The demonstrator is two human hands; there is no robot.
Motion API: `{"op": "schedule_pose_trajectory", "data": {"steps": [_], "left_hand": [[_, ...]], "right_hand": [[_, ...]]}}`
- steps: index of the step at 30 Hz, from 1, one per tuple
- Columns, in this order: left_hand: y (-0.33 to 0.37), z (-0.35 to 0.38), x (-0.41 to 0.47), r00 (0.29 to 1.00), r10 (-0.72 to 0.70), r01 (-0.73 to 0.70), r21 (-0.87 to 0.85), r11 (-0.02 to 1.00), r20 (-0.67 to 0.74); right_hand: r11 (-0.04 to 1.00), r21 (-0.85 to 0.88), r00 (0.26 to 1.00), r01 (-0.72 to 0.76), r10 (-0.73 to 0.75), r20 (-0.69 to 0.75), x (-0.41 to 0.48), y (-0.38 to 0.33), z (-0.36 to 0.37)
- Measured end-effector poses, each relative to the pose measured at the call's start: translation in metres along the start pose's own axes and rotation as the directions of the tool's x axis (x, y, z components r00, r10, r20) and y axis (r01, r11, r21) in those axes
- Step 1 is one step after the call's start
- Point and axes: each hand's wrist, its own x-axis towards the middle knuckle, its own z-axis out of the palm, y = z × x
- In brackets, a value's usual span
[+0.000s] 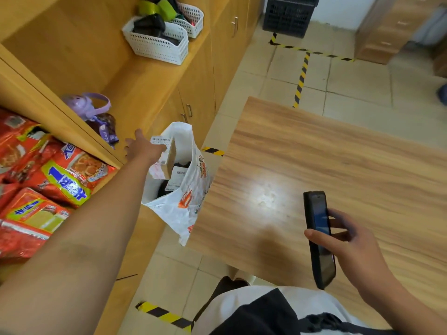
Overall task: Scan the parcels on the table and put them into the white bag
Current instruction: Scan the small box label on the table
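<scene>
A small brown cardboard parcel [167, 154], judged light and stiff and best taken across its flat faces, is held in the left grip [142, 148] over the open white plastic bag [183, 206], while a black handheld scanner [318, 238] is clasped in the right grip [355, 240].

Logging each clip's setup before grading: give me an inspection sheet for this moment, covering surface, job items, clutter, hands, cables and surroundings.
Surface: glossy wooden table, glare patch.
Job's things: cardboard parcel at the mouth of the white bag; labelled parcels inside; scanner.
Clutter: noodle packs, purple bottle, white baskets on the shelving.
Hands: left hand at the parcel, fingers spread, grip unclear; right hand grips the scanner.
Cables: nothing seen.
Surroundings: tiled floor, hazard tape, black crate.
</scene>
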Motion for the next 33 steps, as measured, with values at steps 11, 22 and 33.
{"op": "schedule_pose_trajectory", "data": {"steps": [11,22,33], "left_hand": [[0.046,0.067,-0.113,0.921,0.29,-0.197,-0.332,0.922,0.259],[0.168,0.234,-0.311,0.452,0.613,-0.506,-0.38,0.775,0.648],[0.242,0.363,-0.489,0.203,0.48,-0.589,-0.285,0.756,0.854]], "right_hand": [[0.989,0.146,0.995,-0.034,0.047,-0.09,-0.016,0.007,-0.017],[0.885,0.461,0.819,-0.069,0.314,-0.481,-0.074,0.072,-0.12],[0.758,0.652,0.577,-0.007,0.536,-0.617,-0.124,0.176,-0.254]]}}
